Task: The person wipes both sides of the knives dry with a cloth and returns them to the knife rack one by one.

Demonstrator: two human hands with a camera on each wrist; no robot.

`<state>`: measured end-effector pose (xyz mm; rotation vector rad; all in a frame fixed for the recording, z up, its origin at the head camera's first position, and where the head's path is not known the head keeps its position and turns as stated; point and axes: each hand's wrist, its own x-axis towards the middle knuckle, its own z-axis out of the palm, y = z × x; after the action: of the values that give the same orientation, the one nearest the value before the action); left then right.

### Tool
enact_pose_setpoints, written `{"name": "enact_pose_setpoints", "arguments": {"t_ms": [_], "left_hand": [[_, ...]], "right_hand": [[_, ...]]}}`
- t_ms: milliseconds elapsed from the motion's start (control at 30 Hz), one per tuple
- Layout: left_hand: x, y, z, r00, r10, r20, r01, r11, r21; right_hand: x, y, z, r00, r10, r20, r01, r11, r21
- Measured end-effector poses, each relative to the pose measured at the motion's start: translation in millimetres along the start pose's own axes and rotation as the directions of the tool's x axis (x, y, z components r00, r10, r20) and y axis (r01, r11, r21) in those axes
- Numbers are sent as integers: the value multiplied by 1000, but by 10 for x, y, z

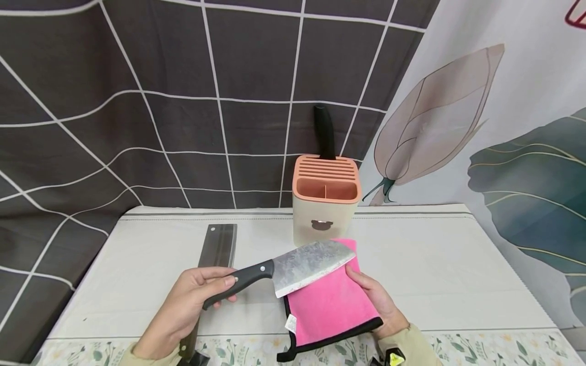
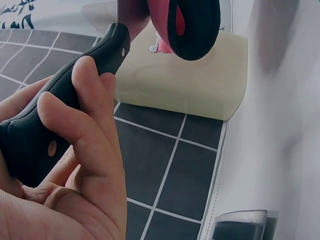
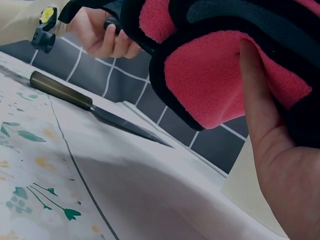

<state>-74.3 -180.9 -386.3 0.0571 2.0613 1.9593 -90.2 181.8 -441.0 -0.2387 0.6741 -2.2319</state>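
Observation:
My left hand (image 1: 185,300) grips the black handle of a broad kitchen knife (image 1: 311,264), its grey blade pointing right. In the left wrist view, the fingers wrap the handle (image 2: 65,95). My right hand (image 1: 382,305) holds a pink cloth (image 1: 331,310) with black edging, its thumb lying on the fabric near the blade tip. The cloth hangs under and behind the blade; how far it wraps the blade is hidden. In the right wrist view, the cloth (image 3: 205,75) is folded, and a dark layer shows between its folds.
A cleaver (image 1: 221,246) lies on the white table (image 1: 426,264) at left, partly behind my left hand. A cream knife block (image 1: 322,221) with an orange top stands at the back, one black-handled utensil (image 1: 324,132) in it. Dark checked fabric (image 1: 256,66) hangs behind.

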Motion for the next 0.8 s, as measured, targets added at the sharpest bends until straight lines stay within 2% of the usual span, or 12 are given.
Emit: {"name": "enact_pose_setpoints", "arguments": {"t_ms": [233, 467, 800], "left_hand": [[-18, 27, -35, 1000, -11, -27, 11, 1000, 7], [-25, 29, -81, 999, 6, -31, -6, 1000, 10], [-57, 39, -168, 999, 7, -39, -8, 1000, -19]], "right_hand": [[-25, -49, 1, 999, 1, -38, -1, 1000, 1], [-24, -103, -11, 1000, 3, -2, -3, 999, 40], [-55, -174, -19, 1000, 12, 20, -15, 984, 176]]}}
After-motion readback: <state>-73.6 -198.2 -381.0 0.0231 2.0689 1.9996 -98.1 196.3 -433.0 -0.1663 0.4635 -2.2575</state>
